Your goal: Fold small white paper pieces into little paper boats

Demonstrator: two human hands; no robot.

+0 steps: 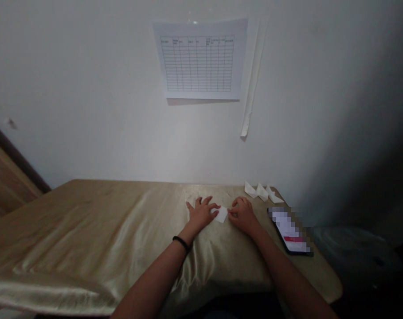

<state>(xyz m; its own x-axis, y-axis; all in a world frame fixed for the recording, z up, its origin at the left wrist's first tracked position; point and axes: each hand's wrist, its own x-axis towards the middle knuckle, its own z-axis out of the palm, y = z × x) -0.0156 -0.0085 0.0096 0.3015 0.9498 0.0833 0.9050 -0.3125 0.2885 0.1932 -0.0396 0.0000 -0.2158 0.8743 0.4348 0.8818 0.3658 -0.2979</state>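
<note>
A small folded piece of white paper (221,215) lies on the cloth-covered table between my two hands. My left hand (203,212) holds its left edge with thumb and index finger, while the other fingers spread away over the cloth. At the paper's right corner, the thumb and index finger of my right hand (243,215) are pinched together, with the remaining fingers curled. Beyond my right hand, several folded white paper boats (262,192) stand in a row near the table's back right corner.
A phone (289,230) with a lit screen lies right of my right forearm. Wrinkled golden satin cloth (98,230) covers the table. Against the wall behind hang a printed table sheet (201,62) and a narrow white strip (253,82). A wooden panel (8,173) stands at left.
</note>
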